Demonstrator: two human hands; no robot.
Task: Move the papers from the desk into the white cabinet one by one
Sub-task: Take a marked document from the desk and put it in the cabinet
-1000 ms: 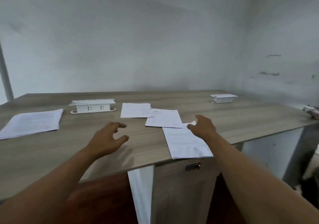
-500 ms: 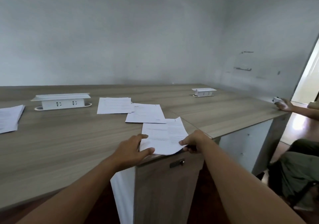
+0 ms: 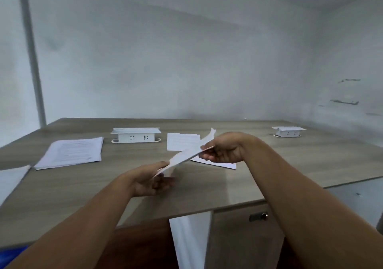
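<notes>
Half a second ago the printed sheet point(image 3: 187, 153) lay flat at the worktop point(image 3: 290, 165) edge under both hands; it is now lifted clear above the wood, tilted nearly edge-on; the left hand point(image 3: 149, 180) has its grip pinched on the lower left corner. The right hand point(image 3: 222, 150) has its grip curled on the upper right edge; the paper stack point(image 3: 71, 152), two flat sheets point(image 3: 182, 141) and the socket boxes point(image 3: 135, 137) lie as before.
</notes>
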